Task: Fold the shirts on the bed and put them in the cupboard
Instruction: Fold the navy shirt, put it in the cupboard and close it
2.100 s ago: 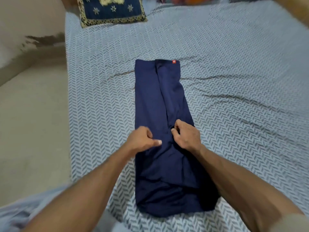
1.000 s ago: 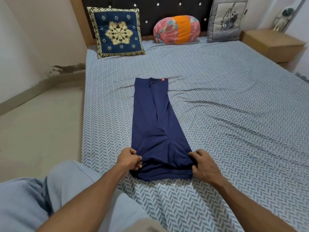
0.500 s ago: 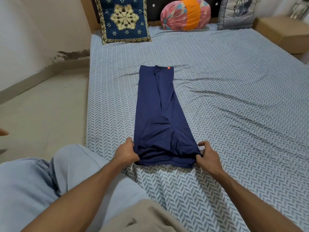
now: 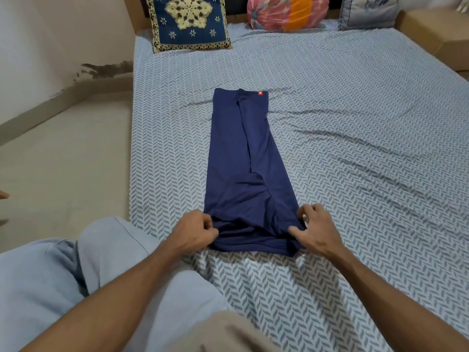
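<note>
A navy blue shirt, folded lengthwise into a long narrow strip, lies on the patterned bed sheet with a small red tag at its far end. My left hand pinches the near left corner of the shirt with curled fingers. At the near right corner, my right hand pinches the fabric between thumb and fingers. The near hem is slightly bunched between the two hands.
A blue embroidered cushion, a pink and orange bolster and a grey cushion line the headboard. A wooden bedside cabinet stands at the far right. My knee in light blue trousers rests at the bed's left edge beside the floor.
Both hands moved from the shirt's middle down to its near corners and took hold of them. The view has tilted slightly downward since half a second ago.
</note>
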### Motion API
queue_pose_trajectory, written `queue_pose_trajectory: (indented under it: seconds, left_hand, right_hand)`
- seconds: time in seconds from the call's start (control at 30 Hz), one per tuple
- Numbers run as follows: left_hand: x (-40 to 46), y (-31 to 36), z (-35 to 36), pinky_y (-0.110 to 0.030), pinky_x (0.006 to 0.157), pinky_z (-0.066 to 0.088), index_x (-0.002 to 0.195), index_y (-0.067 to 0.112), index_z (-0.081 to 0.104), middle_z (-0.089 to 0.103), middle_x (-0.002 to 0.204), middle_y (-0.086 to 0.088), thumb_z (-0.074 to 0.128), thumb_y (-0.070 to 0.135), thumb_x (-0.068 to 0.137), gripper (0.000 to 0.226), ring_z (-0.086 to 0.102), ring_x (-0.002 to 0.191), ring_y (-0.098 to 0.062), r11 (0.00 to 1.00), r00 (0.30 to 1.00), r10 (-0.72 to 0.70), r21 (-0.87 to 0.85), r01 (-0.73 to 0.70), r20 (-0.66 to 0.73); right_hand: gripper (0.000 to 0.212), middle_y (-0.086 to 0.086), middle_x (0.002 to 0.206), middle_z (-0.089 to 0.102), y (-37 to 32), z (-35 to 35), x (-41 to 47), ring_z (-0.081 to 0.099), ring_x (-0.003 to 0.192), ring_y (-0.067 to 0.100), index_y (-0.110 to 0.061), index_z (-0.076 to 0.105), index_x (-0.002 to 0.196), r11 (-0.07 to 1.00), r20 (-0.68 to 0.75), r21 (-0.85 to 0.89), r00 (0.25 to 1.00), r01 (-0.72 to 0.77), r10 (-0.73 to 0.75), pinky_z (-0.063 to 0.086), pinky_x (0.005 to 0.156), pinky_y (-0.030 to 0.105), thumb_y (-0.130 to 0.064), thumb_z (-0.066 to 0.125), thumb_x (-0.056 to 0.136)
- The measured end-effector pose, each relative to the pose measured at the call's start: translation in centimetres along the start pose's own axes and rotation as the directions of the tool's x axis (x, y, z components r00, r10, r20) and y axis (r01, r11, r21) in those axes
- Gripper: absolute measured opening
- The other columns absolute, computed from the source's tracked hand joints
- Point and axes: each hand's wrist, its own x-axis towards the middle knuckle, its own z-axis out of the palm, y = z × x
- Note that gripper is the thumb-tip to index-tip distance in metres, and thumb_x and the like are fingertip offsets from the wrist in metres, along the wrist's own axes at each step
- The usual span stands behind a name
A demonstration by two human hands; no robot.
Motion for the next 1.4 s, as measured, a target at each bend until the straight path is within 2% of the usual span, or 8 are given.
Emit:
queue_pose_trajectory:
  seconds: [0.33,0.6,0.7,0.83,1.1,1.23,1.3,1.4]
  left_hand:
    - [14.6,0.2,-4.5,-0.028,0.066,0.047,0.080,0.015,0.069,0.067,0.070,0.001,0.071,0.027,0.091,0.016,0.058,0.061,-0.009,0.904,0.968,-0.140,-0.426,0.038,-0.210]
    - [31.0,0.1,-7.3,-0.048,0.094,0.048,0.086,0.029,0.069,0.068,0.081,0.011,0.057,0.066,0.076,0.039,0.066,0.088,-0.018,0.973,0.928,-0.134,-0.224,0.057,-0.347]
    - [37.1,0.7,-9.0,-0.051,0.095,0.046,0.083,0.025,0.068,0.065,0.075,0.010,0.058,0.070,0.077,0.046,0.064,0.081,-0.018,0.976,0.909,-0.119,-0.216,0.033,-0.399]
    - [43.5,1.2,-11.5,-0.051,0.101,0.046,0.077,0.025,0.068,0.066,0.072,0.012,0.061,0.077,0.071,0.053,0.068,0.086,-0.020,0.958,0.899,-0.169,-0.283,0.053,-0.404]
    - [51.6,0.9,-14.7,-0.030,0.068,0.049,0.068,0.019,0.068,0.069,0.068,0.006,0.086,0.046,0.070,0.032,0.060,0.068,-0.012,0.872,0.933,-0.153,-0.488,-0.027,-0.326]
    - [52.9,1.1,-14.7,-0.047,0.098,0.049,0.077,0.031,0.070,0.072,0.075,0.011,0.070,0.058,0.066,0.029,0.070,0.085,-0.020,0.899,0.897,-0.194,-0.439,0.001,-0.397]
    - [52.9,1.3,-14.4,-0.036,0.099,0.036,0.085,0.028,0.070,0.073,0.082,0.010,0.068,0.056,0.075,0.030,0.068,0.089,-0.018,0.920,0.875,-0.218,-0.389,0.037,-0.432]
    - [53.0,1.2,-14.5,-0.043,0.100,0.047,0.084,0.030,0.072,0.075,0.080,0.013,0.073,0.067,0.059,0.044,0.070,0.092,-0.016,0.888,0.916,-0.209,-0.459,0.031,-0.342]
  right_hand:
    - [0.028,0.000,0.091,0.070,-3.6,0.0,19.7,0.067,0.088,0.020,-0.014,0.069,0.098,0.906,-0.094,0.383,0.968,-0.181,0.233,0.053,0.086,0.035,-0.031,0.080,0.079]
    - [0.013,-0.001,0.078,0.067,-5.6,-0.6,36.5,0.060,0.071,0.011,-0.014,0.071,0.085,0.921,-0.265,0.380,0.945,-0.081,0.192,0.042,0.066,0.022,-0.025,0.067,0.089]
    - [0.034,-0.010,0.056,0.054,-6.3,-0.5,41.3,0.050,0.053,-0.002,-0.016,0.059,0.061,0.948,-0.324,0.317,0.938,-0.015,0.123,0.032,0.056,0.022,-0.036,0.067,0.087]
    - [0.052,-0.010,0.076,0.071,-7.1,-0.6,46.6,0.064,0.071,0.004,-0.022,0.072,0.077,0.949,-0.374,0.316,0.921,0.020,0.105,0.048,0.069,0.027,-0.072,0.067,0.070]
    - [0.030,-0.012,0.063,0.067,-6.8,-1.6,53.8,0.060,0.063,0.007,-0.027,0.066,0.063,0.917,-0.373,0.397,0.921,0.048,0.113,0.057,0.075,0.041,-0.053,0.075,0.073]
    - [0.024,-0.015,0.068,0.066,-7.0,-1.8,54.5,0.061,0.068,0.004,-0.032,0.064,0.066,0.901,-0.433,0.424,0.894,0.088,0.117,0.057,0.081,0.040,-0.046,0.071,0.084]
    - [0.024,-0.015,0.070,0.065,-7.2,-1.7,54.4,0.060,0.069,0.004,-0.031,0.063,0.068,0.910,-0.441,0.403,0.892,0.098,0.100,0.056,0.081,0.038,-0.046,0.070,0.086]
    - [0.024,-0.018,0.067,0.065,-7.6,-2.0,54.0,0.058,0.064,-0.002,-0.030,0.066,0.072,0.904,-0.401,0.421,0.910,0.078,0.107,0.052,0.075,0.027,-0.051,0.072,0.083]
